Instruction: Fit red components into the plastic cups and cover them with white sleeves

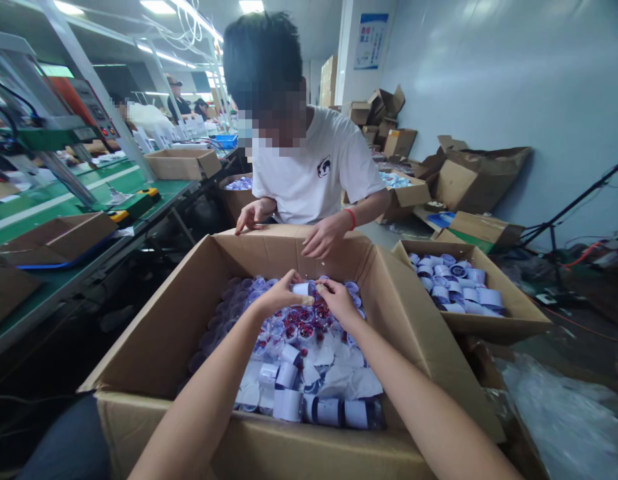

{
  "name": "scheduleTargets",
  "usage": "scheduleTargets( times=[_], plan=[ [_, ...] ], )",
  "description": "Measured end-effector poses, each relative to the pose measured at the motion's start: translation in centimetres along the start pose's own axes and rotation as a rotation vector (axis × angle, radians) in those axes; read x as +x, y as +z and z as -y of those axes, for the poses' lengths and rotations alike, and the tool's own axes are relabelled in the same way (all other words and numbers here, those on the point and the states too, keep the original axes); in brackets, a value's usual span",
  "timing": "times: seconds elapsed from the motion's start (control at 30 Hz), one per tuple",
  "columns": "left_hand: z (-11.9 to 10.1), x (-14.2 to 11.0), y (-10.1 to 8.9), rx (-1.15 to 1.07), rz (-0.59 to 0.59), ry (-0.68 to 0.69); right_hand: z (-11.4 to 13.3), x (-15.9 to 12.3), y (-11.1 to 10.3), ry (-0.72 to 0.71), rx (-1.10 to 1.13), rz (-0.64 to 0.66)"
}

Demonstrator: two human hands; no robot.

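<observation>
My left hand (279,295) is closed around a small round tub with a white wrapped label (301,289), held tilted above the pile in a large cardboard box (153,320). Close to the tub's right end is my right hand (339,303), its thumb and fingers drawn together; what they pinch, if anything, is too small to make out. Below both hands lie several clear tubs with red contents (305,331). Nearer to me in the box are white-labelled tubs (287,404) and crumpled white paper pieces (349,381).
Across the box a co-worker in a white shirt (309,180) has both hands by its far rim. To the right stands a smaller carton (513,320) of labelled tubs, with clear plastic film (553,413) below. A green workbench (169,200) runs along the left.
</observation>
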State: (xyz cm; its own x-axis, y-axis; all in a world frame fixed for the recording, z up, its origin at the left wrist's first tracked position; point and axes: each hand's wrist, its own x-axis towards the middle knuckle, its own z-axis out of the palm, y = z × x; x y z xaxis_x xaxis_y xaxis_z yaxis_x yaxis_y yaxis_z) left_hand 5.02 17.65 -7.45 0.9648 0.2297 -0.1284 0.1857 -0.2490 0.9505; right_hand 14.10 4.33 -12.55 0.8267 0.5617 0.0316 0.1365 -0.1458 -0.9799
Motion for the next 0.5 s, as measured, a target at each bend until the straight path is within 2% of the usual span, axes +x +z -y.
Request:
scheduleTargets(
  times=[0.07, 0.17, 0.27, 0.37, 0.5],
  plan=[
    [-0.2, -0.1, -0.1, 0.024, 0.046, 0.005, -0.1, 0.1, -0.2, -0.007, -0.032, -0.023],
    [-0.5, -0.2, -0.3, 0.062, 0.176, 0.001, -0.1, 0.0, -0.1, -0.031, -0.1, -0.032],
    [-0.6, -0.2, -0.4, 0.061, 0.238, 0.073, -0.1, -0.3, 0.0, -0.081, -0.228, -0.019],
    [-0.7, -0.2, -0.5, 0.001, 0.281, 0.092, 0.0, -0.7, 0.0, -0.08, -0.341, 0.072],
    [-0.9, -0.2, -0.4, -0.086, 0.303, 0.005, 0.2, -1.2, 0.0, -0.074, -0.392, 0.163]
  ],
)
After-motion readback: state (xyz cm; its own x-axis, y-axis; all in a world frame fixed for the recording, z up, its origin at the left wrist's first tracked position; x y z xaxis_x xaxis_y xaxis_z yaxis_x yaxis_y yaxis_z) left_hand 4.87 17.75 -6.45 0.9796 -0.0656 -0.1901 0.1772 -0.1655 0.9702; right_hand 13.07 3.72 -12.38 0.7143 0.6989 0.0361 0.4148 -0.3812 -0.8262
